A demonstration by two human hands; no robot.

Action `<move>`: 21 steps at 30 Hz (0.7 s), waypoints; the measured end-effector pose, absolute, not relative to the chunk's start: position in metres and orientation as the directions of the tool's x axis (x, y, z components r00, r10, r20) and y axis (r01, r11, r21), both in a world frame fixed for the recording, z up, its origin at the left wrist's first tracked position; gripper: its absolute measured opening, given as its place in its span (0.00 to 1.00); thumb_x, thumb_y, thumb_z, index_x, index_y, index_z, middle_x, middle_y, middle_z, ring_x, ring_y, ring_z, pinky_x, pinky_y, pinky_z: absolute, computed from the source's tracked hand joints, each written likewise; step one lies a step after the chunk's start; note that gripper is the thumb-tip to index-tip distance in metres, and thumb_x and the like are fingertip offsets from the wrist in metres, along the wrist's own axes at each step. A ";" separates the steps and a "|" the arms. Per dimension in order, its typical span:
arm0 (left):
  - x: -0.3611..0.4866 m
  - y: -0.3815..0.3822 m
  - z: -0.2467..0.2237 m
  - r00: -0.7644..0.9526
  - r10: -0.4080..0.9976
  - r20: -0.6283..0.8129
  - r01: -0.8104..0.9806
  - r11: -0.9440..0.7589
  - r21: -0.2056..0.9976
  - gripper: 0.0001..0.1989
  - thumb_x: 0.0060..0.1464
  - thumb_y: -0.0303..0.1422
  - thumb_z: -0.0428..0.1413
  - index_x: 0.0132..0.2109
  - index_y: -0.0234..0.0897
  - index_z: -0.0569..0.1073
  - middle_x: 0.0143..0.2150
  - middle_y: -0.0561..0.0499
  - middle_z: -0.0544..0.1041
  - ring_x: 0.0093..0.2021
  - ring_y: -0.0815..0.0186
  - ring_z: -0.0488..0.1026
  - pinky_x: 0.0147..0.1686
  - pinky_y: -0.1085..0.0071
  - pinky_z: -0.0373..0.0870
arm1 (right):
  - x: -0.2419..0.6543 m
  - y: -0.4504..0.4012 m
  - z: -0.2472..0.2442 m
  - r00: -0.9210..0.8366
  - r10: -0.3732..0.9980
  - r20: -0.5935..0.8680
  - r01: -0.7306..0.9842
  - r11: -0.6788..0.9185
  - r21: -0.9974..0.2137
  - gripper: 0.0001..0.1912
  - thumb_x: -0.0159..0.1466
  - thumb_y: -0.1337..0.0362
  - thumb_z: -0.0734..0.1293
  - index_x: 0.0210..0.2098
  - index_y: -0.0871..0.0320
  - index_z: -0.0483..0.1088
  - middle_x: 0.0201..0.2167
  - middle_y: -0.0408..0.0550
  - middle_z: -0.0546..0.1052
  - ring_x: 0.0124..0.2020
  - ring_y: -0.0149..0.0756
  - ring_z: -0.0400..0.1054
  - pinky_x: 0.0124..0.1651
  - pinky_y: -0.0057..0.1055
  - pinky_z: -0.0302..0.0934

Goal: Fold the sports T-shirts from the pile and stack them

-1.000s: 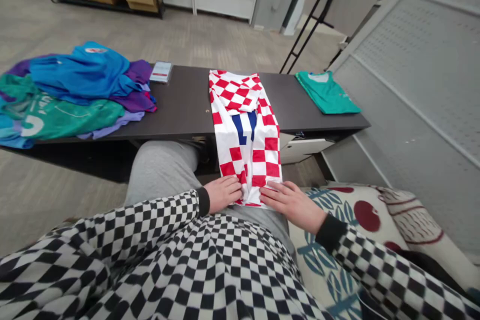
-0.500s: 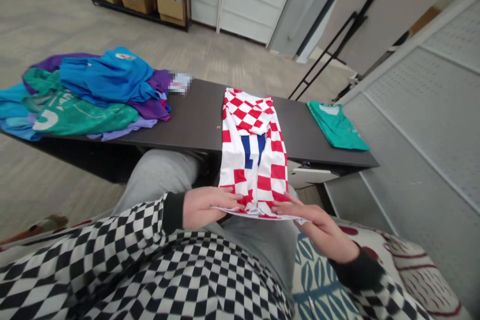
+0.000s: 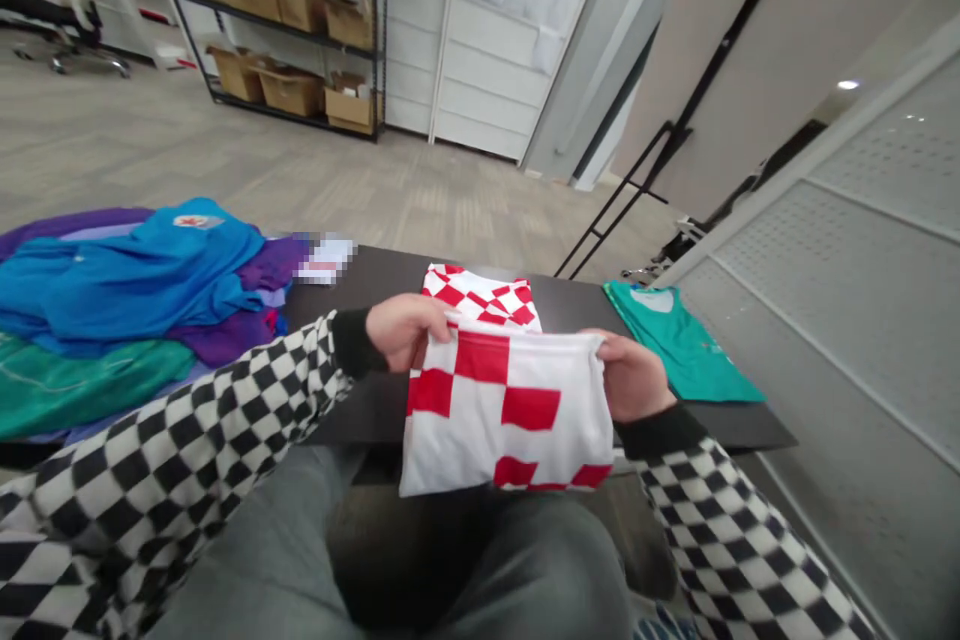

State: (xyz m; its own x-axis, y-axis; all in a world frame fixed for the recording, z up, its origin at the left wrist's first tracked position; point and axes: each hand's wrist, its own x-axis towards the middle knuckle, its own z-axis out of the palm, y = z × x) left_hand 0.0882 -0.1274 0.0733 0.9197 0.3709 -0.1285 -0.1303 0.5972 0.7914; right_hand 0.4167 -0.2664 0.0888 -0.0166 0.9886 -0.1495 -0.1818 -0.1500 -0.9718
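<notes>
A red-and-white checked jersey [image 3: 482,380] lies partly on the dark table, its lower end lifted and turned up toward the far end. My left hand [image 3: 405,328] pinches the hem's left corner. At the right corner, my right hand [image 3: 634,375] grips the same hem, thumb on top. Between the hands the hem is held fairly straight, and the folded cloth hangs below it past the table's near edge. The upper part of the jersey rests flat behind the hem. The blue mark on it is hidden.
A heap of blue, purple and green jerseys [image 3: 142,265] covers the table's left side, beside a small pale card [image 3: 327,258]. A folded green jersey [image 3: 686,345] lies on the right of the dark table [image 3: 352,400]. Beyond stand shelves with cardboard boxes [image 3: 292,90] and a grey partition [image 3: 862,310].
Both hands have moved forward and up with the jersey's hem, folding its lower end over toward the table. The head view has tilted up, showing more of the room.
</notes>
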 end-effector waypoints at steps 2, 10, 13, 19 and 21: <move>0.112 -0.076 0.075 0.903 0.407 -0.137 -0.153 0.603 0.783 0.25 0.40 0.24 0.60 0.48 0.26 0.86 0.45 0.36 0.90 0.50 0.45 0.89 0.57 0.50 0.86 | 0.433 -0.207 0.086 -0.008 0.989 -0.148 -0.271 -0.144 -0.952 0.12 0.54 0.61 0.71 0.36 0.56 0.82 0.31 0.49 0.85 0.36 0.51 0.82 0.44 0.46 0.79; 0.164 0.044 0.004 0.657 0.643 -0.394 -0.072 0.574 0.816 0.17 0.50 0.23 0.65 0.49 0.28 0.82 0.44 0.33 0.89 0.46 0.47 0.90 0.57 0.52 0.87 | 0.474 -0.072 -0.001 0.193 0.956 -0.222 -0.181 -0.188 -0.965 0.21 0.54 0.66 0.79 0.48 0.55 0.78 0.40 0.51 0.88 0.42 0.47 0.85 0.47 0.39 0.82; 0.163 0.051 -0.011 0.605 0.718 -0.343 -0.114 0.505 0.856 0.17 0.48 0.17 0.67 0.47 0.28 0.82 0.43 0.34 0.88 0.44 0.50 0.89 0.54 0.53 0.87 | 0.480 -0.067 -0.023 0.234 0.965 -0.118 -0.053 -0.109 -0.993 0.28 0.54 0.63 0.82 0.53 0.53 0.77 0.46 0.51 0.88 0.42 0.44 0.84 0.47 0.41 0.82; 0.163 0.052 -0.010 0.509 0.809 -0.296 -0.197 0.444 0.874 0.25 0.41 0.12 0.60 0.48 0.28 0.80 0.41 0.40 0.87 0.43 0.54 0.88 0.54 0.53 0.87 | 0.482 -0.067 -0.030 0.321 0.945 0.065 0.102 0.034 -0.994 0.33 0.57 0.53 0.81 0.60 0.53 0.74 0.46 0.51 0.87 0.44 0.47 0.84 0.51 0.45 0.81; 0.164 0.053 -0.013 0.447 0.845 -0.295 -0.175 0.406 0.897 0.26 0.41 0.13 0.60 0.49 0.28 0.80 0.39 0.41 0.86 0.43 0.53 0.87 0.55 0.51 0.86 | 0.483 -0.064 -0.032 0.354 0.925 0.140 0.192 0.075 -0.979 0.34 0.58 0.53 0.80 0.62 0.54 0.74 0.50 0.54 0.87 0.48 0.48 0.84 0.56 0.48 0.80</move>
